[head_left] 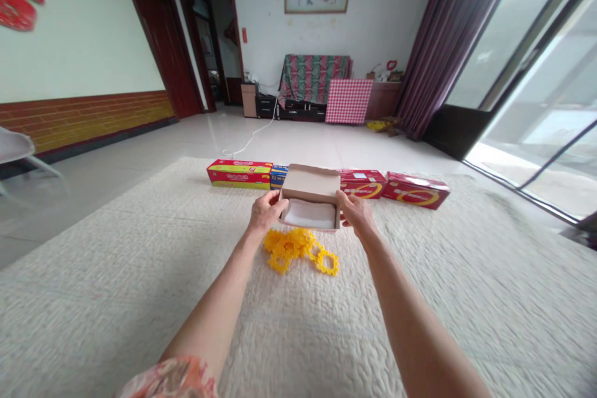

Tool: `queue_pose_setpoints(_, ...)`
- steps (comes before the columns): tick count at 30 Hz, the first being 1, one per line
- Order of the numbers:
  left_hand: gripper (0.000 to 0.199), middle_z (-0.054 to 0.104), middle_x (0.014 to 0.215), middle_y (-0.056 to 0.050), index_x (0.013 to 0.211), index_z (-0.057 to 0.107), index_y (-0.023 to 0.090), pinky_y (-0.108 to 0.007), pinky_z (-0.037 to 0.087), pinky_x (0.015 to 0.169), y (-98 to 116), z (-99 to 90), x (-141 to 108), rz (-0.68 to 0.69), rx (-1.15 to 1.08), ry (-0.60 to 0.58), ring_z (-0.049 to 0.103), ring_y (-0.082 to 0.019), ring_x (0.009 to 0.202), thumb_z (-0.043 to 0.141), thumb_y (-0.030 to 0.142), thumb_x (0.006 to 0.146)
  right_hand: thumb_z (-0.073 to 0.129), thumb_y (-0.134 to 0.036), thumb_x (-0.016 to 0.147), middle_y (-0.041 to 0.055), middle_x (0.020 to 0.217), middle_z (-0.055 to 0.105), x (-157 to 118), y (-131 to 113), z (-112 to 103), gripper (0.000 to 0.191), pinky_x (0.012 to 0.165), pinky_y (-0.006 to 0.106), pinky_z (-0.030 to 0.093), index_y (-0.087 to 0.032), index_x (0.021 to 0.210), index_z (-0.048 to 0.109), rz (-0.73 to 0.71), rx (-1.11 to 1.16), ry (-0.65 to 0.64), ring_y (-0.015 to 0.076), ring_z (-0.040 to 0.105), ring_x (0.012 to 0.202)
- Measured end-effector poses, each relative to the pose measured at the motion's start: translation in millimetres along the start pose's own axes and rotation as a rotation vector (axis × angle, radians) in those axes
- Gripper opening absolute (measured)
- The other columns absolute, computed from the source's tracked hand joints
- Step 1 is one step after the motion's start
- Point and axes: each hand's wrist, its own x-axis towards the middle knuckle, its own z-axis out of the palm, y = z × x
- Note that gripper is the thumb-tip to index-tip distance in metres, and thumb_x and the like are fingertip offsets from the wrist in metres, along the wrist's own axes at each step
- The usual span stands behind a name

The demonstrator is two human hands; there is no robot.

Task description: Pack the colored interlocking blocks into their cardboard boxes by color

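Observation:
An opened cardboard box (pixel 311 181) is held up in front of me, its lid flap raised at the back. Something white and flat (pixel 310 214) lies inside it; its kind I cannot make out. My left hand (pixel 267 210) grips the box's left side, thumb at the rim. On the right side, my right hand (pixel 355 212) closes round the edge with its thumb on top. Below and nearer to me, a pile of yellow gear-edged plastic pieces (pixel 290 244) rests on the quilted cover, apart from both hands.
Behind the held box, a row of boxes stands on the cream quilted cover (pixel 298 336): a red and yellow-green box (pixel 239 175), a partly hidden blue box (pixel 278 176), and two dark red boxes (pixel 362 184) (pixel 416 190). A white chair (pixel 18 148) is at left.

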Motion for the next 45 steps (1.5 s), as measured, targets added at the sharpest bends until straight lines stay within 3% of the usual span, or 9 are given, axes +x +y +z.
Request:
queue_pose_setpoints(9, 0.036, 0.076, 0.098, -0.007, 0.106, 0.071, 0.015, -0.031, 0.054, 0.083, 30, 46.3, -75, 0.027, 0.077, -0.219, 0.070, -0.022, 0.090, 0.061, 0.020, 0.072, 0.042, -0.054, 0.086, 0.0009, 0.039, 0.047, -47, 42, -83, 0.050, 0.048, 0.026, 0.032, -0.022, 0.049, 0.047, 0.019, -0.293, 0.180, 0.0157, 0.051, 0.046)
queue_pose_setpoints(17, 0.033, 0.075, 0.099, -0.009, 0.104, 0.070, 0.015, -0.034, 0.054, 0.085, 32, 104.9, -112, 0.106, 0.042, -0.264, 0.070, -0.021, 0.089, 0.059, 0.016, 0.074, 0.041, -0.054, 0.086, 0.0025, 0.041, 0.051, -59, 79, -138, 0.050, 0.050, 0.027, 0.033, -0.022, 0.050, 0.055, 0.118, -0.467, 0.252, 0.0176, 0.052, 0.051)
queue_pose_setpoints(23, 0.031, 0.074, 0.094, -0.010, 0.102, 0.070, 0.016, -0.034, 0.055, 0.083, 21, 132.0, -118, 0.206, 0.168, -0.161, 0.070, -0.022, 0.086, 0.057, 0.013, 0.074, 0.044, -0.049, 0.086, 0.0065, 0.064, 0.068, -58, 99, -135, 0.044, 0.054, 0.026, 0.037, -0.017, 0.077, 0.073, 0.112, -0.451, 0.258, 0.0193, 0.062, 0.065)
queue_pose_setpoints(28, 0.029, 0.072, 0.095, -0.013, 0.103, 0.069, 0.013, -0.035, 0.055, 0.083, 12, 137.3, -117, 0.300, 0.158, -0.107, 0.068, -0.023, 0.088, 0.056, 0.017, 0.078, 0.060, -0.042, 0.076, 0.0089, 0.086, 0.073, -64, 91, -146, 0.035, 0.061, 0.026, 0.042, -0.015, 0.093, 0.075, 0.061, -0.504, 0.251, 0.0196, 0.064, 0.073)
queue_pose_setpoints(30, 0.029, 0.072, 0.098, -0.013, 0.104, 0.068, 0.013, -0.034, 0.055, 0.084, 10, 138.9, -118, 0.313, 0.153, -0.095, 0.068, -0.023, 0.092, 0.056, 0.019, 0.079, 0.062, -0.036, 0.072, 0.0075, 0.085, 0.072, -68, 80, -153, 0.027, 0.062, 0.027, 0.042, -0.017, 0.088, 0.075, -0.043, -0.560, 0.218, 0.0183, 0.062, 0.071)
queue_pose_setpoints(33, 0.029, 0.071, 0.101, -0.012, 0.106, 0.068, 0.015, -0.032, 0.055, 0.084, 9, 141.0, -120, 0.320, 0.136, -0.089, 0.067, -0.023, 0.096, 0.055, 0.021, 0.080, 0.060, -0.026, 0.072, 0.0005, 0.067, 0.068, -72, 63, -151, 0.015, 0.057, 0.024, 0.038, -0.021, 0.074, 0.074, -0.203, -0.545, -0.052, 0.0131, 0.056, 0.060)
queue_pose_setpoints(38, 0.029, 0.071, 0.102, -0.011, 0.107, 0.067, 0.017, -0.033, 0.055, 0.086, 8, 141.5, -121, 0.339, 0.120, -0.093, 0.068, -0.023, 0.096, 0.054, 0.022, 0.082, 0.066, -0.020, 0.063, -0.0048, 0.048, 0.057, -68, 53, -123, 0.008, 0.046, 0.023, 0.028, -0.022, 0.056, 0.069, -0.211, -0.609, -0.418, 0.0093, 0.047, 0.047)
queue_pose_setpoints(41, 0.031, 0.071, 0.103, -0.012, 0.107, 0.067, 0.016, -0.034, 0.055, 0.085, 8, 141.7, -121, 0.350, 0.115, -0.094, 0.067, -0.023, 0.097, 0.053, 0.021, 0.081, 0.071, -0.023, 0.059, -0.0044, 0.045, 0.057, -61, 58, -110, 0.009, 0.044, 0.023, 0.028, -0.023, 0.052, 0.067, -0.227, -0.686, -0.471, 0.0095, 0.047, 0.044)
queue_pose_setpoints(45, 0.031, 0.071, 0.104, -0.011, 0.108, 0.067, 0.017, -0.033, 0.056, 0.085, 7, 142.9, -121, 0.337, 0.107, -0.097, 0.067, -0.022, 0.096, 0.053, 0.019, 0.081, 0.077, -0.017, 0.051, -0.0017, 0.045, 0.057, -56, 67, -98, 0.018, 0.046, 0.025, 0.033, -0.023, 0.046, 0.062, -0.250, -0.745, -0.418, 0.0120, 0.050, 0.045)
